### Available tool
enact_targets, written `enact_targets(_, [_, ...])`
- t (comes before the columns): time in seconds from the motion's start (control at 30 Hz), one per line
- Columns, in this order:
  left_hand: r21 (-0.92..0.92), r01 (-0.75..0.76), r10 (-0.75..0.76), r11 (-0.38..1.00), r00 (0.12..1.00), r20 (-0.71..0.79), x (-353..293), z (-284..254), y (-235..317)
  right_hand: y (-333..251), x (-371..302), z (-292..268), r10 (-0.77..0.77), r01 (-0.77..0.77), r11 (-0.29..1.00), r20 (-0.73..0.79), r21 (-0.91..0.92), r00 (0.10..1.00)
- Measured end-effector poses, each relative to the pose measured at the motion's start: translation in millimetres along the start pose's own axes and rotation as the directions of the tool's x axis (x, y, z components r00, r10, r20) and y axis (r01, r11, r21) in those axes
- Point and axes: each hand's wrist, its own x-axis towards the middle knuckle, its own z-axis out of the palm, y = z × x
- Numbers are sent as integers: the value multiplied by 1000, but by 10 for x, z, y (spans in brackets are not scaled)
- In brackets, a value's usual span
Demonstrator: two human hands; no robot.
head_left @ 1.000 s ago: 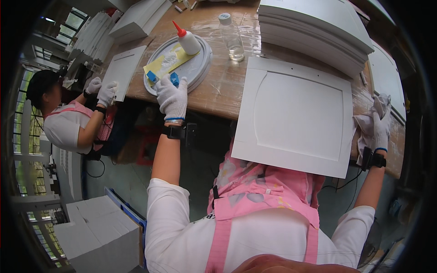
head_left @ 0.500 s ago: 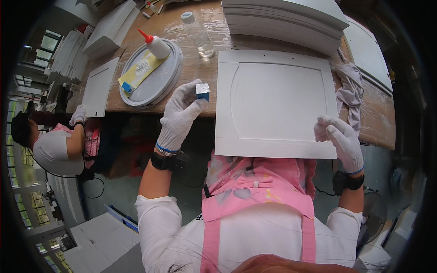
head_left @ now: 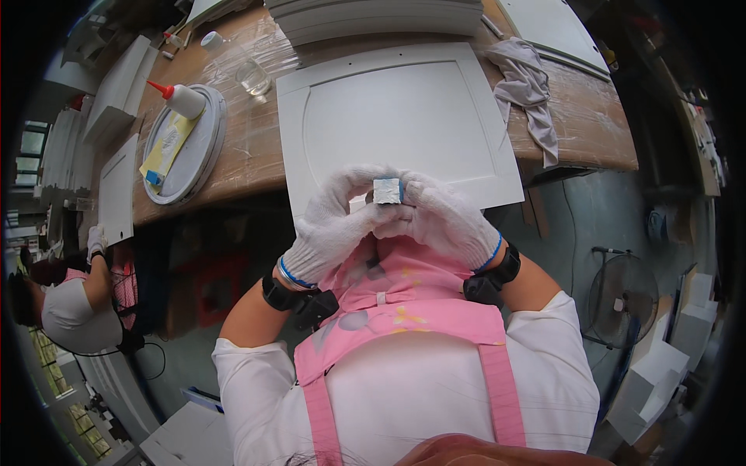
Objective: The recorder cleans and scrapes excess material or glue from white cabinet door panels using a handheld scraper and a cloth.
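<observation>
In front of my apron, both gloved hands meet at a small blue block whose rough, whitish face is turned up. The fingers of my left hand curl around one side of it. On the other side, the fingers of my right hand press against its blue edge. Just beyond lies a white panel with a recessed middle and one curved inner edge, its near edge partly covered by my hands.
At the left, a round grey lid carries a red-tipped white bottle and a yellow strip. A clear bottle, stacked panels and a grey rag are on the table. A co-worker handles another panel far left.
My left hand has brought the block in toward my body, and my right hand has come off the panel's right side to meet it. The view has shifted right.
</observation>
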Motion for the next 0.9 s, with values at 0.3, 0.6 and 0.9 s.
enact_targets(0.3, [644,-364,301,673,930,211,206,210,-2,-86,-485,-349,-238,259,963,-216,76,947])
enact_targets(0.6, [688,81,294,722,863,-411,160,-896,-166,-440,-1492,-1189,-879,-141,357,-383,-923,282])
enact_targets(0.9, [778,204,333,594,818,-469,-8,-1025,-384,-337,-1377,-1286,-863,-359,214,-348,-909,366])
